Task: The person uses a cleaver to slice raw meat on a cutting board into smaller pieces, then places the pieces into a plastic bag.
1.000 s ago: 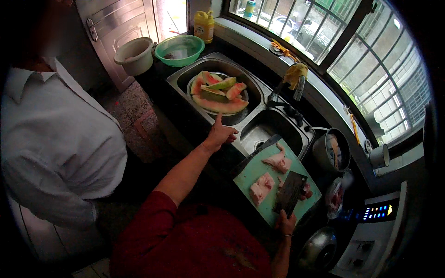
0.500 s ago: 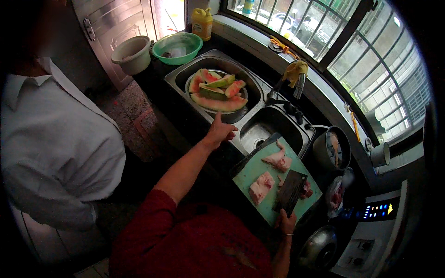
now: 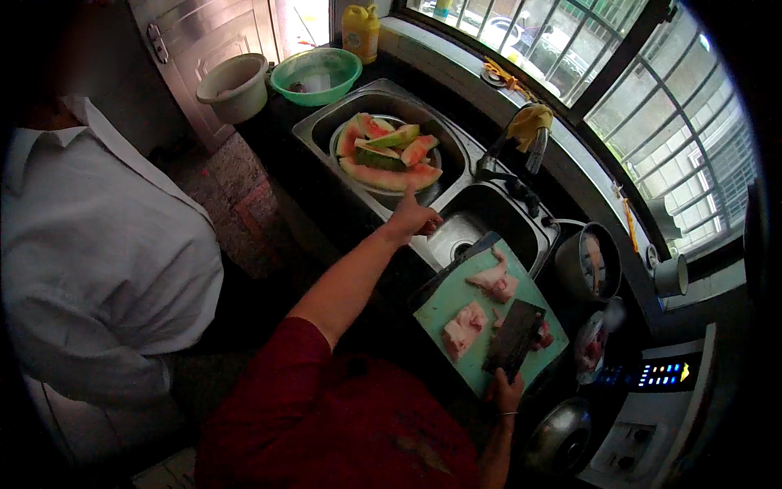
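My right hand (image 3: 507, 395) grips the handle of a dark, wide-bladed cleaver (image 3: 513, 338). Its blade lies over a green cutting board (image 3: 436, 314), which overlaps the near edge of the right sink basin. A pale chunk of raw meat (image 3: 465, 328) rests left of the blade, another piece (image 3: 495, 282) lies farther back, and small red bits (image 3: 544, 336) show at the blade's right. My left hand (image 3: 413, 218) hovers near the sink's front rim, index finger stretched out toward watermelon rinds (image 3: 389, 173) heaped in a round dish in the left basin. It holds nothing.
A person in a white shirt (image 3: 106, 244) stands at my left. Behind the sink (image 3: 383, 90) is a tap (image 3: 539, 147) with a yellow cloth. A green basin (image 3: 316, 77), a pale bucket (image 3: 235, 88), a pot (image 3: 586, 261), a bag (image 3: 590, 346) and a metal lid (image 3: 562, 432) surround it.
My left hand has shifted slightly right, its finger still extended. The cleaver stays in my right hand over the board. The whole view has shifted a little.
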Motion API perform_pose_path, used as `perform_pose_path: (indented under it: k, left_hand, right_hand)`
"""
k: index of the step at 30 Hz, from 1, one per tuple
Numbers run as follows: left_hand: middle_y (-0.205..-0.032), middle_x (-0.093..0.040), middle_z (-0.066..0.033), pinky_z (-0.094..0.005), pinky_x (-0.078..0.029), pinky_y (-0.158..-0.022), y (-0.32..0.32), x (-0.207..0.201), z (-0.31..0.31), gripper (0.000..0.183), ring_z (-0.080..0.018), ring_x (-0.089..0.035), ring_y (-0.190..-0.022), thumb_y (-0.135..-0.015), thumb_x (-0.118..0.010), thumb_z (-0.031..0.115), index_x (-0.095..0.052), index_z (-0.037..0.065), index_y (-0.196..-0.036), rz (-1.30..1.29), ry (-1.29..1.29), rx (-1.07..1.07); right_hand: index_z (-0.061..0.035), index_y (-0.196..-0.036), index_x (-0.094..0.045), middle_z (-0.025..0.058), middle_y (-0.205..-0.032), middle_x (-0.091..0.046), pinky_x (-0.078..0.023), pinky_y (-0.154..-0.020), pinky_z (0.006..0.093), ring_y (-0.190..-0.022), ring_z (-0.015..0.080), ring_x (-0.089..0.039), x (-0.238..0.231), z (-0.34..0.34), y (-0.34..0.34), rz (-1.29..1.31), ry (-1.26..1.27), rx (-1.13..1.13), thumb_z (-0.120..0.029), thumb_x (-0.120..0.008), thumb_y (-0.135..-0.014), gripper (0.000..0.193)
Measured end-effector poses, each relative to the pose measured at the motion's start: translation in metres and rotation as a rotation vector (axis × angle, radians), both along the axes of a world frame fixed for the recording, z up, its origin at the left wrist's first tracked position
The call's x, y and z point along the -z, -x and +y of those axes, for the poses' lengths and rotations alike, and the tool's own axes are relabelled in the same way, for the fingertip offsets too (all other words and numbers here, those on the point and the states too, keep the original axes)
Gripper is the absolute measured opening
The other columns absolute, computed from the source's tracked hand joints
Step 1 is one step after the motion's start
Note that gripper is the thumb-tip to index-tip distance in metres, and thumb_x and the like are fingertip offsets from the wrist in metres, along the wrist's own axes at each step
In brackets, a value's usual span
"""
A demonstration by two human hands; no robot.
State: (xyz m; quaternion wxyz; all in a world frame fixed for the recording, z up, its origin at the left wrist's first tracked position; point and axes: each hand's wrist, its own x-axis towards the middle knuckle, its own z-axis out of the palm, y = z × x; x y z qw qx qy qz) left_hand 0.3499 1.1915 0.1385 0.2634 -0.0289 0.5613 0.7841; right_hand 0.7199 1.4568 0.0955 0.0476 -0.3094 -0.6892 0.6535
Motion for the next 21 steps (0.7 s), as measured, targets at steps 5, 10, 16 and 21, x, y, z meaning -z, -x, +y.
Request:
perform_pose_path:
  k: [5,10,16,21]
  left_hand:
    - [-0.08,-0.062,-0.0106,-0.031,-0.05,-0.053,-0.002,0.01,0.007,0.101,-0.0157,-0.059,-0.056,-0.076,-0.066,-0.002,-0.001,0.018,-0.152,-0.014,-0.01,-0.009]
    - [-0.081,-0.064,-0.0117,-0.0308,-0.05,-0.052,-0.002,0.016,0.007,0.099,-0.0154,-0.058,-0.056,-0.077,-0.065,-0.002,-0.003,0.018,-0.151,0.021,-0.049,-0.003]
    - [-0.08,-0.064,-0.0122,-0.0306,-0.049,-0.051,-0.005,0.013,0.005,0.103,-0.0153,-0.058,-0.057,-0.077,-0.065,-0.002,0.003,0.019,-0.152,0.012,-0.048,-0.002]
    - [-0.08,-0.064,-0.0128,-0.0308,-0.049,-0.053,-0.008,0.026,0.009,0.106,-0.0152,-0.057,-0.058,-0.077,-0.064,-0.002,0.009,0.012,-0.152,-0.048,-0.062,-0.02]
  right_hand:
    - [-0.0067,-0.085,-0.052,0.0046,-0.056,-0.05,-0.039,-0.035,0.0346,-0.038,0.0178,-0.048,-0.006,-0.003,0.004,-0.104,-0.037,0.058,-0.016,-0.061,-0.091,0.015]
    - [-0.0056,-0.091,-0.053,0.0044,-0.053,-0.049,-0.038,-0.034,0.0327,-0.035,0.0175,-0.046,0.001,0.002,0.001,-0.005,-0.042,-0.001,-0.018,-0.061,-0.091,0.015]
    - [-0.005,-0.094,-0.052,0.004,-0.051,-0.048,-0.038,-0.033,0.0319,-0.034,0.017,-0.045,-0.001,0.001,0.001,-0.057,-0.082,-0.007,-0.019,-0.061,-0.091,0.016]
    - [-0.0056,-0.09,-0.052,0.0031,-0.051,-0.046,-0.037,-0.033,0.0321,-0.034,0.0167,-0.045,0.009,0.008,-0.003,-0.059,-0.079,-0.01,-0.019,-0.06,-0.092,0.015]
